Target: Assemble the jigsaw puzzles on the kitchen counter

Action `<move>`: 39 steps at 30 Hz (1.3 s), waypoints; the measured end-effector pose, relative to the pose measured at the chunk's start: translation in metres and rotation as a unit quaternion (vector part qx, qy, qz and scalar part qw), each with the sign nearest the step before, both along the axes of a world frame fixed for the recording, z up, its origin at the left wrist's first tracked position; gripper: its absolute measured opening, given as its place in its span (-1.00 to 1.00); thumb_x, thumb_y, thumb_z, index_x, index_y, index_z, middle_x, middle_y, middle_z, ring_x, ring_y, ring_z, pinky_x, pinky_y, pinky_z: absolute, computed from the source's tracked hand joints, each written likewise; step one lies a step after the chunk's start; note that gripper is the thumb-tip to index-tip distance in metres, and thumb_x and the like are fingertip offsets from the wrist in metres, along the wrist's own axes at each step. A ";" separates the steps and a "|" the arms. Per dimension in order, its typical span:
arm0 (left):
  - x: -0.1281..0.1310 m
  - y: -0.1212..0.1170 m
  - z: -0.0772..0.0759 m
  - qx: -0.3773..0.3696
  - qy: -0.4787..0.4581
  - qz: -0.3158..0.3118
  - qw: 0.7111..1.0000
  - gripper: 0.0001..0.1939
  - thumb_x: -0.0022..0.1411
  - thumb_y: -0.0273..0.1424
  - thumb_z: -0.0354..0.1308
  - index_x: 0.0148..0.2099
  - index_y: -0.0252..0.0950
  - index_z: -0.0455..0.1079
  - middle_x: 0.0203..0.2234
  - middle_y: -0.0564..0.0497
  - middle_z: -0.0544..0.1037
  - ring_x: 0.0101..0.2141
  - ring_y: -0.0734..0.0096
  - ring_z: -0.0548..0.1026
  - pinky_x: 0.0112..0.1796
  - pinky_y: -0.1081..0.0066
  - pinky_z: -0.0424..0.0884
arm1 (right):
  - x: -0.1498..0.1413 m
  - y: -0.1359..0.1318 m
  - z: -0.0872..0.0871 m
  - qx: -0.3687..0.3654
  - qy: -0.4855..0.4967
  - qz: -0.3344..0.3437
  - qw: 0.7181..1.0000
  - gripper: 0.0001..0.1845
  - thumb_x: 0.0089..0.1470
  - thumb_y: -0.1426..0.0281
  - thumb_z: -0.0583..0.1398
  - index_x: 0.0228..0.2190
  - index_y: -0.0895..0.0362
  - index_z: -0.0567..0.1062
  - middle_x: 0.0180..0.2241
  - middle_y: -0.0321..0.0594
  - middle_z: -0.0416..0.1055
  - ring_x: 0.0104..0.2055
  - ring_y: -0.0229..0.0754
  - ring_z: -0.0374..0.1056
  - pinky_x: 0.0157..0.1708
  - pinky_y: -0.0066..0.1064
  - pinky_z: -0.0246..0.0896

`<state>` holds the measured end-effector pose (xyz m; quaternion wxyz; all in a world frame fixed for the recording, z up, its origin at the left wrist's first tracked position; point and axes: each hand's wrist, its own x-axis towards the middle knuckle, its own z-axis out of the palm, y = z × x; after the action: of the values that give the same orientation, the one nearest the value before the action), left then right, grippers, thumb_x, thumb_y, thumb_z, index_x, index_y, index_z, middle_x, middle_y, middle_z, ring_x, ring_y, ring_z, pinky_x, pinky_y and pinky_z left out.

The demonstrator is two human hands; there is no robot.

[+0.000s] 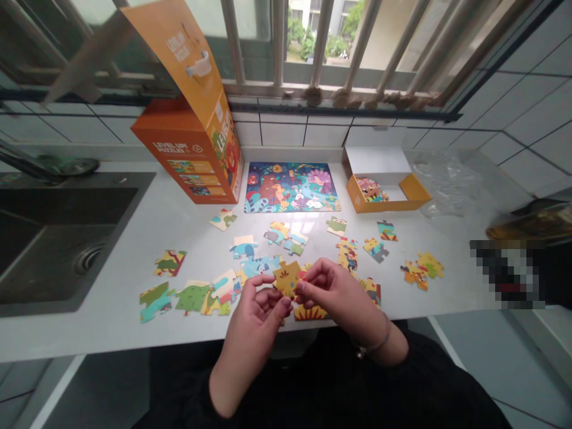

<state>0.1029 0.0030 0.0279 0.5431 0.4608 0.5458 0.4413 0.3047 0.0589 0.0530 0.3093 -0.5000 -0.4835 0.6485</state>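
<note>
A yellow jigsaw puzzle piece (287,277) with small plant marks is raised above the counter between my two hands. My left hand (257,313) grips its lower left side, thumb and fingers bent. From the right, my right hand (333,292) pinches its edge with thumb and forefinger. Beneath and around them lie more pieces: a light blue one (261,267) behind, one with red and yellow leaves (310,312) below, and a green one (193,297) to the left. My fingers hide part of the pieces underneath.
An orange puzzle box (185,155) stands with its lid up beside a finished picture puzzle (292,187). Right of that sits an open yellow box (384,202) with pieces inside, near clear plastic wrap (447,179). A sink (80,238) is at left; loose pieces (422,269) lie at right.
</note>
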 end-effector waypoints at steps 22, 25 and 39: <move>-0.012 0.044 0.023 -0.066 0.400 -0.057 0.912 -0.75 0.39 -0.25 0.26 0.05 -0.21 0.45 -0.45 0.11 0.68 -0.34 0.18 0.68 -0.32 0.32 0.35 | 0.018 -0.028 -0.040 0.457 -0.370 0.092 0.804 -0.65 0.42 0.40 0.23 0.15 -0.10 0.60 0.21 -0.09 0.57 0.25 0.12 0.46 0.24 0.13 0.44; -0.012 0.048 0.021 -0.065 0.410 -0.057 0.908 -0.76 0.38 -0.27 0.27 0.03 -0.21 0.47 -0.46 0.11 0.68 -0.35 0.19 0.68 -0.34 0.33 0.34 | 0.020 -0.029 -0.042 0.457 -0.370 0.097 0.803 -0.66 0.43 0.40 0.22 0.16 -0.10 0.59 0.23 -0.13 0.55 0.26 0.10 0.43 0.25 0.09 0.41; -0.016 0.055 0.029 -0.041 0.517 -0.107 0.848 -0.73 0.48 -0.24 0.23 0.13 -0.20 0.55 -0.40 0.01 0.69 -0.32 0.10 0.68 -0.32 0.32 0.34 | 0.016 -0.027 -0.039 0.454 -0.452 0.155 0.752 -0.44 0.36 0.38 0.27 0.33 -0.20 0.48 0.25 -0.04 0.49 0.24 0.22 0.35 0.23 0.17 0.28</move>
<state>0.0871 0.0580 0.0564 0.2445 0.6552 0.7127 0.0550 0.3205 0.0316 0.0137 0.1406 -0.4543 -0.8750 0.0904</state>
